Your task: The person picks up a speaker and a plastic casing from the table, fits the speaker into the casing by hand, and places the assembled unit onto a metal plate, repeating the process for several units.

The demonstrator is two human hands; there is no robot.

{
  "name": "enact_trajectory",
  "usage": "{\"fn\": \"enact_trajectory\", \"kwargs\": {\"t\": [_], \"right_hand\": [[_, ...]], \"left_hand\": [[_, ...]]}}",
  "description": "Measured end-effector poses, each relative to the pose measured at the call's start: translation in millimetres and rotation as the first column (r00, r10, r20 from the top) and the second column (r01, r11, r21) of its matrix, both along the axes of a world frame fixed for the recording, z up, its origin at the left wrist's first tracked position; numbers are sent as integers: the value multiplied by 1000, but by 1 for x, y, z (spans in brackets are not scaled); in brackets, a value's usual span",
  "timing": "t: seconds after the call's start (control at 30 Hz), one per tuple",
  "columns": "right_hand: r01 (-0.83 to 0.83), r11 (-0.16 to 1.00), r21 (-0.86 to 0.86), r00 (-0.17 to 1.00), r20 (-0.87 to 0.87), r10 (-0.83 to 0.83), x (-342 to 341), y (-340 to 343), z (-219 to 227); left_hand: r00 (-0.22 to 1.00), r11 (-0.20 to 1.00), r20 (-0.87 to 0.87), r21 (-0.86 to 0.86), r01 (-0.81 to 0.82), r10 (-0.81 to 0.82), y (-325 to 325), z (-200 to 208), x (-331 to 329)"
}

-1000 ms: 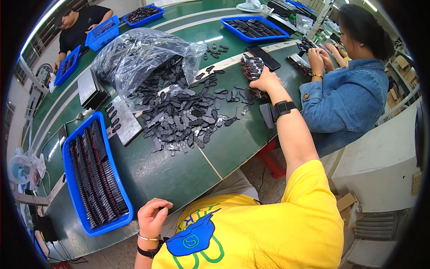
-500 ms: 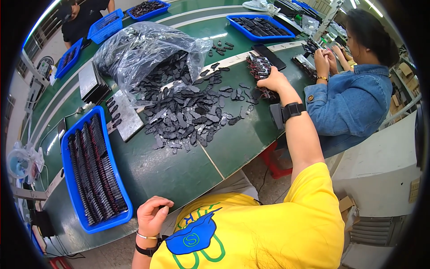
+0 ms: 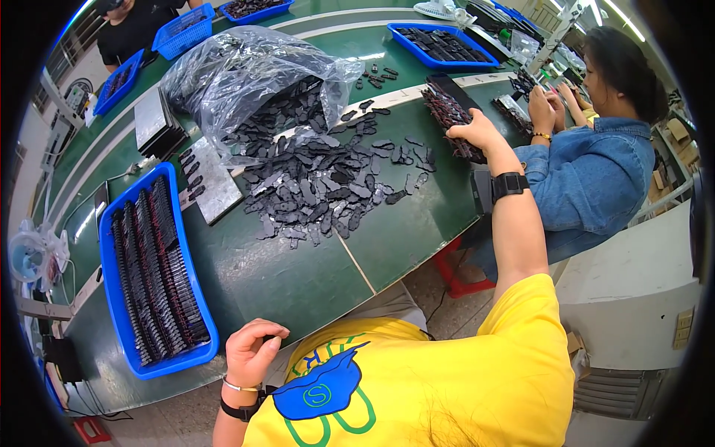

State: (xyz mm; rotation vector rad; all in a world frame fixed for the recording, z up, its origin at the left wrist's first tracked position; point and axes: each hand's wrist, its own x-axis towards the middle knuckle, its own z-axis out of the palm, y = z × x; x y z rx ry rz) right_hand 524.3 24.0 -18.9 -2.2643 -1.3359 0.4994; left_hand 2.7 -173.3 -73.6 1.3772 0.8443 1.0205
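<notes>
One-handed holding: the right hand (image 3: 477, 132) grips a red-wired block (image 3: 442, 110), loose black pieces (image 3: 320, 186) to its left, the left hand (image 3: 252, 352) half-open, apparently empty; shifting likely calls for level support.

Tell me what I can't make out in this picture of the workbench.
Right hand: in the head view, its far fingers are hidden by the hand itself and the red-wired black parts it holds.
Left hand: head view; its curled fingers hide the palm.
Black phone: head view; partly covered by those parts.
Clear plastic bag: head view; crinkled folds blur what lies deep inside.
Person in black shirt: head view; cut off by the top edge.
</notes>
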Motion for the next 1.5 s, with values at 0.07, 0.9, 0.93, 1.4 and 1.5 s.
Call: {"fn": "enact_trajectory", "kwargs": {"t": [0.07, 0.9, 0.93, 1.4, 1.5], "right_hand": [[-4, 1000, 5, 1000, -26, 4, 5, 0, -1], [-435, 876, 208, 894, -19, 448, -138, -51, 30], [-444, 870, 212, 888, -24, 459, -150, -57, 27], [-796, 576, 188, 580, -38, 814, -307, -123, 5], [-807, 575, 135, 577, -29, 816, -323, -131, -1]], "left_hand": [[1000, 1000, 2, -4, 5, -5, 0, 0, 1], [994, 999, -98, 19, 49, -47, 1, 4, -4], [993, 997, -98, 30, 70, -67, 2, 4, -4], [926, 951, 321, -291, -106, 201, -7, 1, 10], [874, 904, 423, -425, -41, 238, 0, 11, 12]]}}
